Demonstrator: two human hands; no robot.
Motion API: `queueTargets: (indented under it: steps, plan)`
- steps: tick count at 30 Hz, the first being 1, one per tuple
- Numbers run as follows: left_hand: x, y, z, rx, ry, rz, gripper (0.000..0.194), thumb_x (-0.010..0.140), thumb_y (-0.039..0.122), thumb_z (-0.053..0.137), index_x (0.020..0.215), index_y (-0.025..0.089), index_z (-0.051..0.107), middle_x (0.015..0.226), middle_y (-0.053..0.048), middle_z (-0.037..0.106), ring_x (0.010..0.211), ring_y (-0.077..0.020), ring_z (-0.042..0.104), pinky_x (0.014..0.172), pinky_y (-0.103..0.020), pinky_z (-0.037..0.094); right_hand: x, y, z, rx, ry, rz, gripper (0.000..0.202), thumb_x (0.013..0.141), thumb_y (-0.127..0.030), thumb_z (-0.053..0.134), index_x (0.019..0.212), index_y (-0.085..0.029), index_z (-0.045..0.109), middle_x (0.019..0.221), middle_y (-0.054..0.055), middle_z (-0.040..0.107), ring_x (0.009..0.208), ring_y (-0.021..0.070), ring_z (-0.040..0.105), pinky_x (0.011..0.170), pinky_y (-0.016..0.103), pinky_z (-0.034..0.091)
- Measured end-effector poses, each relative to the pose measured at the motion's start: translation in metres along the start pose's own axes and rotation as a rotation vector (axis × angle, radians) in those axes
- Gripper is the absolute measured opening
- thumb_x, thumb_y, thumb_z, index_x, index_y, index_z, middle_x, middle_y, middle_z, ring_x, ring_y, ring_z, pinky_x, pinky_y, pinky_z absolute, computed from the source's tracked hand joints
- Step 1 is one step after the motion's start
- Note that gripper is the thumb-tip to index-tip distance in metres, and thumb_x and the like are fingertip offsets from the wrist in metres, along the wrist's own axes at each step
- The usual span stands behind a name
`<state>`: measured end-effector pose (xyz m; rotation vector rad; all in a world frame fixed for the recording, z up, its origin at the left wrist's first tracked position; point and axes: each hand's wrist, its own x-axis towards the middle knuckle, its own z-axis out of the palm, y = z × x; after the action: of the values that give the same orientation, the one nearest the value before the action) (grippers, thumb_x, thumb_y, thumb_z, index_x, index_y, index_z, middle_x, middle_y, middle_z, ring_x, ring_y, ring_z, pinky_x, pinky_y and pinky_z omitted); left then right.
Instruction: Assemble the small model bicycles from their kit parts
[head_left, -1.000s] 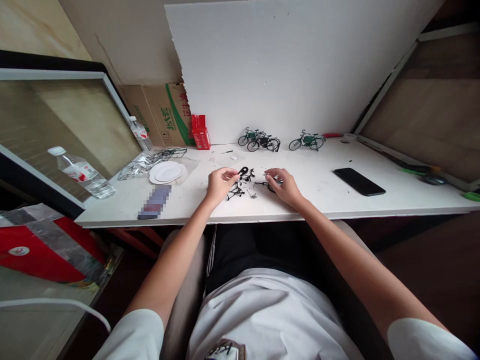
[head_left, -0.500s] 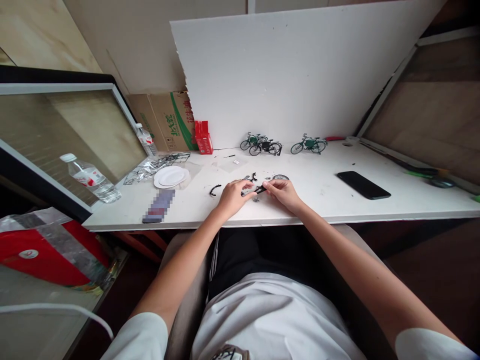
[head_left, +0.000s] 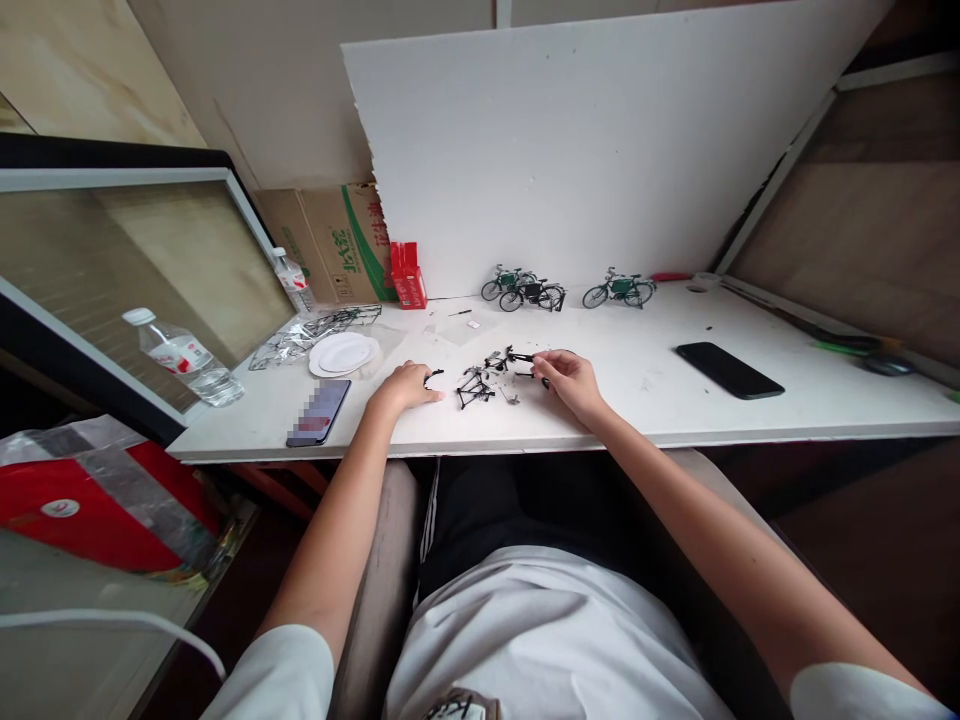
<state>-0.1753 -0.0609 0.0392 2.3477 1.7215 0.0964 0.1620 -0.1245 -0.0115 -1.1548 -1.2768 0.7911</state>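
My left hand is at a curved black piece, shaped like a small mudguard, near the front of the white table. Its thumb and fingers are apart around the piece; whether they touch it is unclear. My right hand pinches a small black forked plastic part, whose prongs point left. Between the hands lies a black miniature bicycle frame, with other small dark parts just behind it. A small greyish piece rests by the right fingers.
Assembled model bicycles stand at the back before a white board. A black phone lies right, another phone left. White plates, clear-wrapped parts, water bottles and a red box fill the left side.
My left hand has moved left, away from my right hand, to the curved black piece. The bicycle frame now lies uncovered on the table. My right hand stays nearly in place with the forked part.
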Motion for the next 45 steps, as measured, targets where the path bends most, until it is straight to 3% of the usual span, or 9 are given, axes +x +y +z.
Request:
queueTargets:
  steps: [7, 11, 15, 18, 22, 26, 32, 39, 45]
  plan:
    - [0.007, -0.002, 0.006, -0.095, 0.06, 0.09, 0.032, 0.086, 0.032, 0.078, 0.115, 0.019, 0.079, 0.126, -0.014, 0.079, 0.116, -0.0311, 0.075, 0.104, -0.037, 0.055, -0.001, -0.002, 0.0, -0.008, 0.002, -0.006, 0.054, 0.086, -0.072, 0.081, 0.097, -0.02, 0.079, 0.086, 0.01, 0.079, 0.082, 0.0239, 0.073, 0.063, 0.031, 0.052]
    - [0.006, 0.0, 0.005, -0.101, 0.05, 0.074, 0.039, 0.085, 0.033, 0.079, 0.121, 0.018, 0.077, 0.128, -0.014, 0.079, 0.117, -0.0316, 0.075, 0.104, -0.037, 0.055, 0.0, -0.001, 0.0, -0.02, -0.001, -0.015, 0.052, 0.086, -0.071, 0.081, 0.097, -0.02, 0.08, 0.089, 0.01, 0.081, 0.081, 0.0234, 0.073, 0.069, 0.034, 0.055]
    - [0.0, 0.005, 0.002, -0.084, 0.024, 0.054, 0.055, 0.085, 0.037, 0.082, 0.135, 0.016, 0.072, 0.14, -0.018, 0.072, 0.128, -0.034, 0.069, 0.112, -0.039, 0.051, 0.0, 0.001, 0.0, -0.033, 0.002, -0.021, 0.051, 0.089, -0.069, 0.079, 0.099, -0.02, 0.08, 0.088, 0.01, 0.081, 0.081, 0.0233, 0.073, 0.065, 0.032, 0.053]
    - [-0.006, 0.015, 0.001, -0.048, 0.109, 0.1, 0.059, 0.088, 0.04, 0.08, 0.14, 0.016, 0.07, 0.147, -0.02, 0.065, 0.141, -0.0366, 0.061, 0.12, -0.043, 0.047, 0.0, 0.001, 0.0, -0.033, 0.006, -0.029, 0.052, 0.089, -0.07, 0.078, 0.1, -0.02, 0.08, 0.09, 0.011, 0.081, 0.083, 0.0242, 0.074, 0.061, 0.032, 0.05]
    - [-0.013, 0.036, 0.003, -0.113, 0.204, 0.253, 0.046, 0.099, 0.044, 0.068, 0.135, 0.015, 0.073, 0.139, -0.018, 0.07, 0.138, -0.034, 0.062, 0.121, -0.042, 0.046, -0.001, 0.0, 0.0, -0.031, 0.01, -0.018, 0.054, 0.088, -0.072, 0.079, 0.102, -0.02, 0.08, 0.093, 0.012, 0.082, 0.088, 0.0271, 0.076, 0.059, 0.031, 0.05]
    - [-0.012, 0.052, 0.013, -0.163, 0.108, 0.329, 0.054, 0.092, 0.049, 0.08, 0.135, 0.016, 0.074, 0.138, -0.016, 0.073, 0.129, -0.033, 0.069, 0.114, -0.038, 0.051, -0.001, 0.0, 0.001, -0.041, 0.015, -0.016, 0.055, 0.087, -0.072, 0.078, 0.103, -0.019, 0.079, 0.093, 0.013, 0.082, 0.088, 0.0274, 0.076, 0.059, 0.032, 0.051]
    - [-0.008, 0.053, 0.021, -0.13, 0.058, 0.367, 0.045, 0.092, 0.034, 0.078, 0.134, 0.017, 0.076, 0.141, -0.016, 0.075, 0.131, -0.0337, 0.07, 0.115, -0.04, 0.051, 0.0, 0.003, 0.0, -0.064, 0.008, -0.042, 0.052, 0.09, -0.07, 0.076, 0.102, -0.019, 0.079, 0.093, 0.012, 0.083, 0.089, 0.0268, 0.077, 0.071, 0.035, 0.059]
    - [-0.017, 0.057, 0.007, -0.185, 0.073, 0.323, 0.03, 0.104, 0.033, 0.058, 0.114, 0.019, 0.082, 0.119, -0.013, 0.083, 0.108, -0.0298, 0.077, 0.098, -0.036, 0.056, -0.002, 0.003, 0.002, -0.284, 0.039, -0.16, 0.035, 0.095, -0.055, 0.075, 0.105, -0.022, 0.081, 0.118, 0.013, 0.082, 0.111, 0.0309, 0.075, 0.088, 0.043, 0.062]
    - [-0.018, 0.055, 0.001, -0.116, 0.232, 0.295, 0.036, 0.108, 0.034, 0.049, 0.097, 0.018, 0.079, 0.096, -0.014, 0.081, 0.088, -0.0271, 0.073, 0.085, -0.035, 0.053, -0.004, 0.002, 0.004, -0.488, -0.049, -0.319, 0.027, 0.098, -0.043, 0.069, 0.114, -0.025, 0.081, 0.108, 0.012, 0.081, 0.113, 0.0351, 0.067, 0.081, 0.046, 0.061]
